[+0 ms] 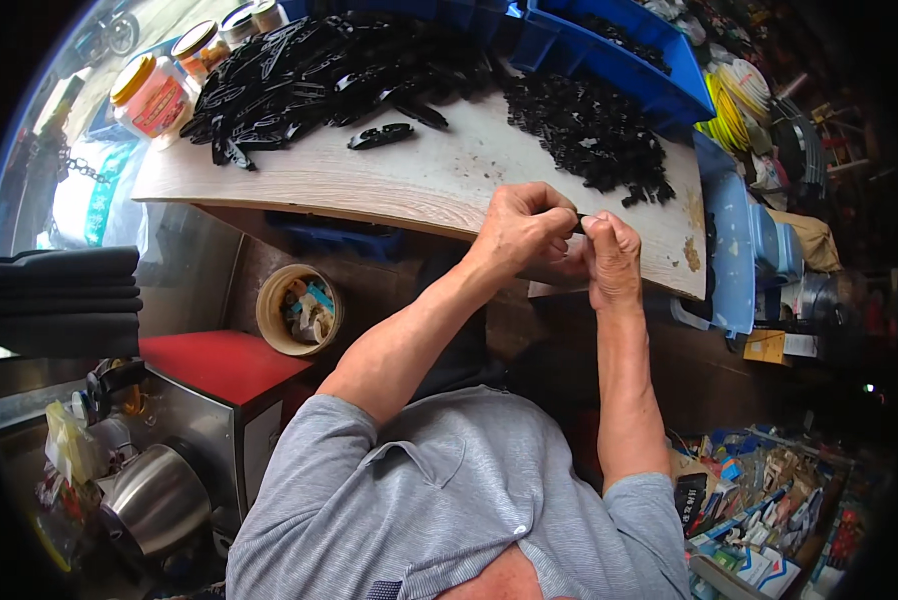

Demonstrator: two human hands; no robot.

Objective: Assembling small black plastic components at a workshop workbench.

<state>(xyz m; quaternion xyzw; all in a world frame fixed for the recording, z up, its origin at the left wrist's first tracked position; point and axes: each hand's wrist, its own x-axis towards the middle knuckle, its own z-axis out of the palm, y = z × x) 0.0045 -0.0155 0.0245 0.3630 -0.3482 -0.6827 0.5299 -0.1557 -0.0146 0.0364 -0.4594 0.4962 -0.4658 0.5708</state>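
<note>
Over the front edge of the table, my left hand (pixel 526 226) and my right hand (pixel 614 258) are close together, fingers closed. Between their thumbs shows a bit of a small black plastic part (pixel 581 221), pinched from both sides; the rest is hidden by my fingers. Just beyond my right hand lies a heap of small black plastic pieces (pixel 589 130). Farther off to the left spreads a large pile of long, glossy black plastic parts (pixel 319 75). One such long part (pixel 381 136) lies apart in front of that pile.
A blue bin (pixel 624 65) with black pieces stands at the table's (pixel 449 190) far right. Lidded jars (pixel 154 97) line its far left corner. Below are a round waste bucket (pixel 299 310) and a red-topped cabinet (pixel 224 362). A light-blue crate (pixel 734 250) adjoins the right side.
</note>
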